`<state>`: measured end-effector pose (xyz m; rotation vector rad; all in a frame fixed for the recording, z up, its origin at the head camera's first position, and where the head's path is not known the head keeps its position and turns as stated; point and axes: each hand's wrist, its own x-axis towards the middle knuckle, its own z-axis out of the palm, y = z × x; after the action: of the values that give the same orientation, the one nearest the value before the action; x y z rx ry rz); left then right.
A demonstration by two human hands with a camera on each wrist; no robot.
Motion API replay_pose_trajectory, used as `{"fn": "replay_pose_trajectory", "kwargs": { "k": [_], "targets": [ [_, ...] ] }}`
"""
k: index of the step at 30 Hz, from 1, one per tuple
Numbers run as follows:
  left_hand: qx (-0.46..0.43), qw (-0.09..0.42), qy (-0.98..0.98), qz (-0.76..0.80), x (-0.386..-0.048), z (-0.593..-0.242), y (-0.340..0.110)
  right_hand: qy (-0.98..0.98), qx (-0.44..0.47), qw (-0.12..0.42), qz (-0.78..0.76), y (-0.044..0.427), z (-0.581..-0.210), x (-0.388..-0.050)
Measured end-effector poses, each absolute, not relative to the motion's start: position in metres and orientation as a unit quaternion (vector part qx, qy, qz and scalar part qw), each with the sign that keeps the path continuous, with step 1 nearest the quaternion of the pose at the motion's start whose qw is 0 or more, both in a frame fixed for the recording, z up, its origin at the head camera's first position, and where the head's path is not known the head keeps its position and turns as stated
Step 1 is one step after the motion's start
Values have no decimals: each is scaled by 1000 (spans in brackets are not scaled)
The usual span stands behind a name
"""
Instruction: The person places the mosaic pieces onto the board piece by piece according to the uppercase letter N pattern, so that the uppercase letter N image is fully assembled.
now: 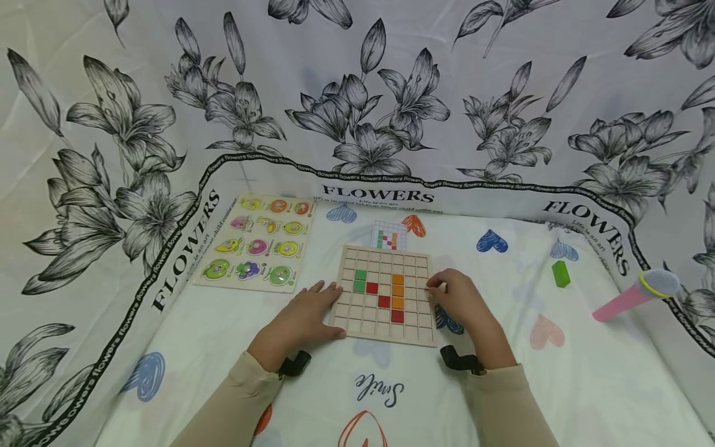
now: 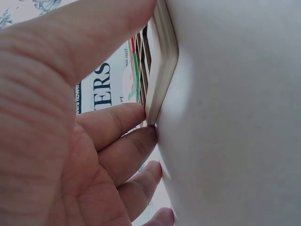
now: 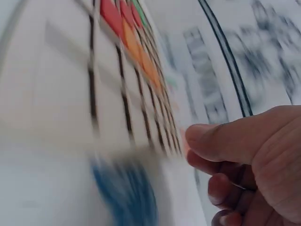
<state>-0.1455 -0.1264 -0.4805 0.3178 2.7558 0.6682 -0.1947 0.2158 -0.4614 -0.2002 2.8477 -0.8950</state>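
Observation:
A square wooden grid board [image 1: 413, 336] lies on the cloth with green, red and orange squares in some cells. My left hand [image 1: 300, 320] touches its left edge, fingers spread and thumb near the front corner. In the left wrist view, fingertips of the left hand [image 2: 115, 155] meet the side of the board [image 2: 164, 66]. My right hand [image 1: 459, 298] is at the board's right edge, thumb and index finger close together. The right wrist view is blurred; there the right hand [image 3: 244, 160] has curled fingers beside the board [image 3: 51, 94], and whether it pinches anything is unclear.
A small pattern card [image 1: 389, 236] lies just behind the board. A fruit puzzle board [image 1: 262, 234] is at the back left. To the right are a green block [image 1: 561, 274] and a pink toy microphone [image 1: 625, 301]. Flower-printed fabric [image 1: 391, 124] rises behind.

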Motion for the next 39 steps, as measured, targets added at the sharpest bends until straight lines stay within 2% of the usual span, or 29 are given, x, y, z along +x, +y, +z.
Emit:
{"fn": "replay_pose_trajectory", "kwargs": {
  "k": [7,12,25,35,39],
  "targets": [
    [115,142,957,226,-145,-479,-126,959,-23,105,-261,288,-463,-170],
    [113,140,957,226,-146,-481,-127,959,-22,116,-259,308,-466,-158],
    [112,143,955,235,-145,-483,-128,952,16,112,-283,309,-472,-157],
    [110,142,956,231,-145,-483,-127,953,29,57,-297,304,-477,-159],
    [109,143,956,231,-145,-481,-126,951,19,21,-307,283,-477,-163]
  ]
}}
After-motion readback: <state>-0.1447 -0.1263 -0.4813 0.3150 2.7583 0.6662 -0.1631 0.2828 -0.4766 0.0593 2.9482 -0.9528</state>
